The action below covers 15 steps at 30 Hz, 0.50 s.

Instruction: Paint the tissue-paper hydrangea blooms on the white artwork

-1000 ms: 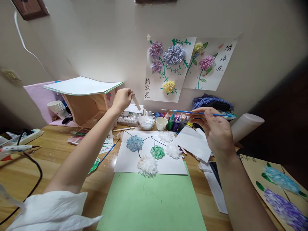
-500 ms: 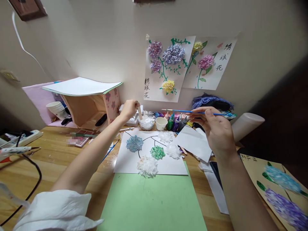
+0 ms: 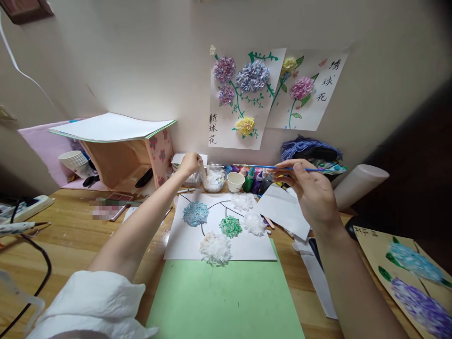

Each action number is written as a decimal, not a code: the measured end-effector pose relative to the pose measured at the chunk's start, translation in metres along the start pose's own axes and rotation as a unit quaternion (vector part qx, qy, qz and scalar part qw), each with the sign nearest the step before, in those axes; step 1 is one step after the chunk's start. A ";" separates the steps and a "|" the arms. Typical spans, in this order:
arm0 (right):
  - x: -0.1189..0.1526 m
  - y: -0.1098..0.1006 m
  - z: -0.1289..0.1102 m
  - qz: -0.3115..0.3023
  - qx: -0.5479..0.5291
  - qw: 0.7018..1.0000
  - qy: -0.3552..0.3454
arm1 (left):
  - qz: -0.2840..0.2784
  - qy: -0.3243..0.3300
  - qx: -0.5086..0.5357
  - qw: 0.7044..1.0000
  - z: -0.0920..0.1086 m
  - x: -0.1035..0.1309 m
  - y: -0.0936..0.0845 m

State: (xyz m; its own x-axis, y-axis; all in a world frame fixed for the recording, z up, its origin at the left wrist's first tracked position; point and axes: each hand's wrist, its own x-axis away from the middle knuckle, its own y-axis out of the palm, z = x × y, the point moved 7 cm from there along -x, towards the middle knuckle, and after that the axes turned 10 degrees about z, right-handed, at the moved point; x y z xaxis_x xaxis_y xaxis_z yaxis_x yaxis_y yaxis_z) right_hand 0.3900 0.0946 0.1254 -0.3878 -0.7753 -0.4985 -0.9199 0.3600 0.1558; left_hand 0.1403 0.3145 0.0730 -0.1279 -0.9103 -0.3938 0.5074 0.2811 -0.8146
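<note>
My left hand [image 3: 191, 165] is closed around a flat wooden stick [image 3: 203, 172], whose lower end dips into a clear bowl [image 3: 213, 187] of white shreds. Held between the fingers of my right hand [image 3: 310, 186] is a thin blue paintbrush [image 3: 282, 168], level and pointing left above the paint bottles. Between my forearms lies a white sheet [image 3: 180, 245] with drawn dark branches. On it sit a blue paper flower [image 3: 195, 213], a green flower [image 3: 230, 226] and several white ones, such as the large white flower [image 3: 215, 248] at the near edge.
A paper cup [image 3: 235, 182] stands beside the bowl, next to paint bottles [image 3: 249, 180]. Green paper [image 3: 226, 301] lies under the sheet. An open box [image 3: 116, 162] stands left, a glue gun [image 3: 21, 227] farther left. White papers [image 3: 284, 209] and a flower picture [image 3: 413, 278] lie right.
The view has shifted slightly. My left hand stays at the bowl with the stick. My right hand has moved slightly left, still holding the brush.
</note>
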 end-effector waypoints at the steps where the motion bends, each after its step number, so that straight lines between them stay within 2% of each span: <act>1: 0.000 0.000 0.001 -0.001 0.002 1.000 0.002 | -0.012 -0.016 0.005 1.000 -0.004 -0.003 -0.001; 8: 0.000 0.001 0.001 -0.007 -0.003 1.000 -0.001 | -0.088 -0.132 0.072 0.985 -0.034 -0.007 0.005; 12: 0.003 0.003 -0.001 -0.013 -0.005 1.000 0.000 | -0.084 -0.149 0.092 0.981 -0.038 -0.001 0.002; 15: 0.005 0.005 -0.002 -0.016 -0.002 1.000 0.000 | -0.047 -0.132 0.086 0.986 -0.035 0.004 -0.015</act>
State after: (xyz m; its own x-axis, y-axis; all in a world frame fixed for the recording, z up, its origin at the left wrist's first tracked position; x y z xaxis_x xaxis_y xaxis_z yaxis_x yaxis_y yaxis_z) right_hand 0.3838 0.0912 0.1257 -0.3576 -0.7871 -0.5026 -0.9323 0.3321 0.1432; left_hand 0.1025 0.3171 0.0692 0.0338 -0.9835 -0.1775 0.6437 0.1573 -0.7490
